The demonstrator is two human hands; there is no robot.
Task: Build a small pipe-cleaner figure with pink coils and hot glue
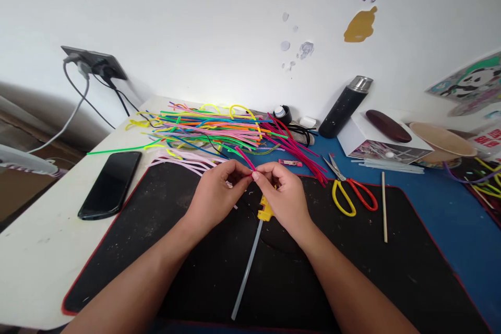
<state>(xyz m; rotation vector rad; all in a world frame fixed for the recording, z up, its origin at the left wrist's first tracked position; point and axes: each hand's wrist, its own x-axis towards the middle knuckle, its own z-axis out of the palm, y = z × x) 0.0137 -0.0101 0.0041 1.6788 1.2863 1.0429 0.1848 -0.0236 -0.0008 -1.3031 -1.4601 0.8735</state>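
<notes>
Both hands meet above the middle of the black desk mat (195, 282). Between thumb and forefinger, my left hand (219, 188) pinches a magenta pipe cleaner (245, 156). My right hand (282, 195) pinches the same pipe cleaner close beside the left fingertips, and its lower part is hidden by the fingers. Beneath the right hand lies a yellow hot glue gun (265, 211), partly covered, with a long clear glue stick (247, 271) sticking out of it toward me.
Bundles of coloured pipe cleaners (211, 128) lie at the back. A phone (111, 185) is at left. On the right are scissors (344, 182), a wooden stick (384, 209), a black flask (344, 107), a white box (352, 133) and clear glue sticks (387, 166).
</notes>
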